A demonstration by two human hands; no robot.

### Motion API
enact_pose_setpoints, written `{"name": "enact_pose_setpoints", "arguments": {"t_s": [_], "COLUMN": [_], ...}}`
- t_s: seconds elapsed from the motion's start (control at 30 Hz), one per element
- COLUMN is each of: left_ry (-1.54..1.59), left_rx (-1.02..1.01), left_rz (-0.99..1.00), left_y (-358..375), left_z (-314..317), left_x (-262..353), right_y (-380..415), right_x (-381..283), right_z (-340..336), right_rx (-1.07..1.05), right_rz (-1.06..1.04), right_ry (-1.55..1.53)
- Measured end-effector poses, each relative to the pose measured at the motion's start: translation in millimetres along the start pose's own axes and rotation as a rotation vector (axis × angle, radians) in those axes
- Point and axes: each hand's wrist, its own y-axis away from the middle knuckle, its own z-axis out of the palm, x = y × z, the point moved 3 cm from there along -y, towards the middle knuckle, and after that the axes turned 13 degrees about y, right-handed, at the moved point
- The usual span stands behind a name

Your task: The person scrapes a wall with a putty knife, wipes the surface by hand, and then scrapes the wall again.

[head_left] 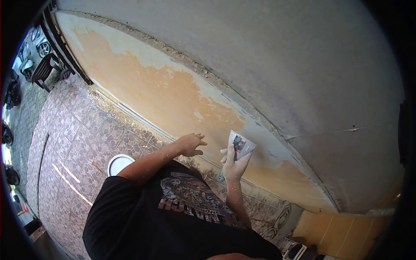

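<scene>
My left hand (190,144) is held out in front of the wall with its fingers apart and nothing in it. To its right, my right hand (234,167) grips a putty knife (242,146), with the thumb on the wide metal blade. The blade points up and has a dark and red label. White dust coats this hand and forearm. A teal piece (221,176) shows beside the wrist; whether it is the knife's handle I cannot tell. Both hands are near the wall (151,82), where orange paint meets pale patches.
A round white lid or bucket (120,164) stands on the patterned tile floor (86,125), left of my left arm. A rough ledge (208,76) runs along the wall. Debris lies at the wall's base. A brown chair (43,69) and parked motorbikes (42,45) are at the far left.
</scene>
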Motion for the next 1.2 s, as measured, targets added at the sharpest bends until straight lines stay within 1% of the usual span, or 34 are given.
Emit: {"name": "enact_pose_setpoints", "arguments": {"t_s": [0.07,0.1,0.17,0.2,0.23,0.27,0.33,0.37,0.43,0.5,0.57,0.7,0.77,0.8,0.87,0.9,0.97,1.0,1.03,1.1,1.13,1.2], "left_ry": [0.607,0.603,0.568,0.575,0.556,0.536,0.217,0.219,0.208,0.181,0.206,0.158,0.533,0.527,0.951,0.947,1.078,1.23,1.227,1.364,1.353,1.367], "left_rx": [-0.01,-0.01,0.436,0.476,0.579,0.683,0.937,0.936,1.079,1.068,0.96,0.904,0.625,0.637,0.573,0.592,0.592,0.612,0.632,0.569,0.585,0.594], "left_rz": [-0.448,-0.449,-0.285,-0.319,-0.303,-0.287,-0.314,-0.312,-0.281,-0.267,-0.229,-0.244,-0.276,-0.28,-0.391,-0.394,-0.393,-0.373,-0.37,-0.286,-0.233,-0.22], "left_y": [8.4,9.7,15.6,15.7,15.4,14.6,12.2,9.4,3.6,-3.7,-12.2,-5.9,1.0,5.0,11.7,15.1,20.0,19.3,20.5,20.1,20.2,21.8], "left_z": [0.0,-1.9,-25.1,-36.4,-52.7,-65.3,-83.8,-89.6,-104.1,-108.2,-106.5,-94.7,-79.0,-77.2,-66.7,-64.7,-58.8,-49.2,-46.6,-42.2,-44.0,-40.3], "left_x": [-9.0,-7.5,4.4,10.5,19.9,27.8,40.7,40.9,37.4,33.8,34.2,51.4,50.7,51.9,51.4,53.9,57.8,56.0,56.8,61.7,65.6,64.6], "right_y": [-1.8,-2.0,1.3,3.8,5.7,8.8,12.0,13.5,16.0,18.9,22.2,30.0,33.5,35.0,39.6,40.0,40.2,39.8,40.0,40.0,39.8,39.8], "right_x": [2.7,3.2,4.1,4.9,5.4,-1.0,-1.0,-0.5,0.1,4.0,14.9,27.2,29.3,27.6,18.4,19.1,21.3,18.6,12.7,6.9,6.2,3.3], "right_z": [1.7,4.9,8.6,9.7,11.7,13.7,11.3,9.5,4.9,-0.4,-6.1,-12.9,-11.2,-9.0,-5.5,-6.1,-6.1,-5.8,-5.5,-4.0,-2.9,-0.8], "right_rx": [-0.02,0.008,0.034,0.001,-0.032,-0.019,-0.05,-0.077,-0.077,-0.084,-0.114,-0.181,-0.207,-0.217,-0.203,-0.218,-0.273,-0.288,-0.293,-0.307,-0.311,-0.321], "right_rz": [0.009,-0.026,-0.055,-0.058,-0.062,-0.08,-0.072,-0.067,-0.069,-0.071,-0.043,0.016,0.009,0.0,-0.05,-0.061,-0.041,-0.055,-0.069,-0.095,-0.082,-0.079], "right_ry": [0.007,0.0,-0.008,-0.014,-0.02,-0.027,-0.029,-0.031,-0.033,-0.035,-0.011,-0.002,0.019,0.018,-0.007,-0.006,0.021,0.023,0.025,0.031,0.018,0.009]}}
